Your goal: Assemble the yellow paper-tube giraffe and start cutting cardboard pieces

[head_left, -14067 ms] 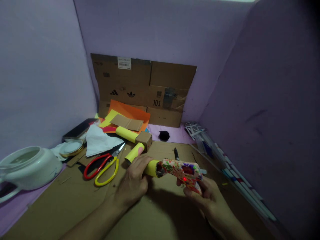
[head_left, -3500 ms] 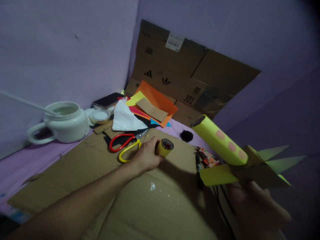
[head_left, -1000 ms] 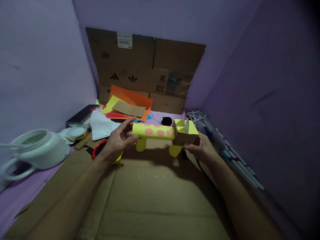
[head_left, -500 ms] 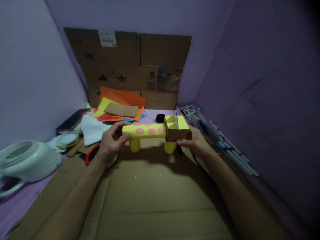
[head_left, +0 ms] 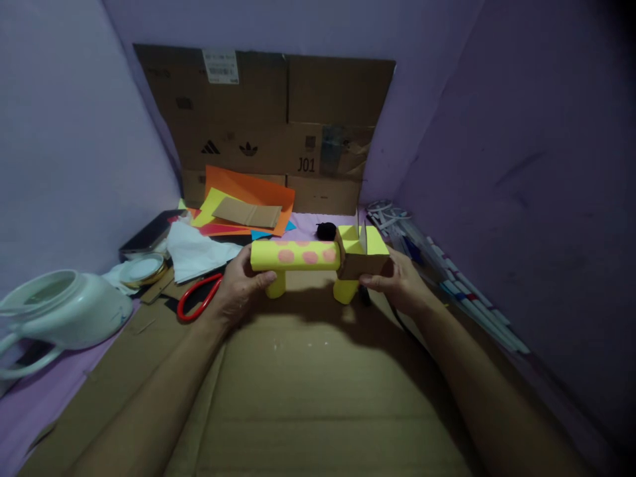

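A yellow paper-tube figure with pink spots stands on two short yellow legs on the cardboard sheet. At its right end is a cardboard box head with yellow paper on top. My left hand grips the tube's left end, fingers curled round it. Closed on the box head from the right is my right hand.
Red-handled scissors lie left of my left hand. Behind them are white tissue, coloured paper sheets, a phone, a small tin and a white pot. Flattened boxes lean on the back wall. Pens line the right wall.
Both hands have stayed on the figure, which still stands on its legs. My left hand has closed more firmly round the tube's end. The view has shifted slightly.
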`<state>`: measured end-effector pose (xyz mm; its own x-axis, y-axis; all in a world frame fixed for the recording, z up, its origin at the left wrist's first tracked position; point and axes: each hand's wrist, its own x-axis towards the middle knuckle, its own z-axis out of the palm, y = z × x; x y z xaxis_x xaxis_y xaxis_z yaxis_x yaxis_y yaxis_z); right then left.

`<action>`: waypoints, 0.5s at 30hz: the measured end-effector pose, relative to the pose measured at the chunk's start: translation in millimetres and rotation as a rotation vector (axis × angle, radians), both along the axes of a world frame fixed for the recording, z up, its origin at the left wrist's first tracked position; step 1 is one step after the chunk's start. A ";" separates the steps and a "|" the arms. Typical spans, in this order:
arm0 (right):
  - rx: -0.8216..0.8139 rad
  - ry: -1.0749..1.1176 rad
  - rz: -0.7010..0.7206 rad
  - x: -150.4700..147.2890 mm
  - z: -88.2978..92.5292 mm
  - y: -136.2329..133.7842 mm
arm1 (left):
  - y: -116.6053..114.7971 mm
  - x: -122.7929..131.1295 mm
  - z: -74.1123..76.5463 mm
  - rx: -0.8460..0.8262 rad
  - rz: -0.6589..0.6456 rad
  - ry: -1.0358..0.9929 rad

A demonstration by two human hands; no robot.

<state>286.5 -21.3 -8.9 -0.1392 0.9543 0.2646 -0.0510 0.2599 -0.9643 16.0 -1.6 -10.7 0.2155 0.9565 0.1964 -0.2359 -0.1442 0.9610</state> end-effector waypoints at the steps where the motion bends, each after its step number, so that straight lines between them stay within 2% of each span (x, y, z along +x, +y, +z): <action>1: -0.001 -0.001 -0.004 -0.1 0.0 -0.1 | 0.5 1.5 -1.5 -0.005 -0.003 -0.035; 15: 0.003 0.000 -0.014 -1.6 1.3 -1.6 | -0.9 12.6 -3.1 -0.050 0.052 -0.157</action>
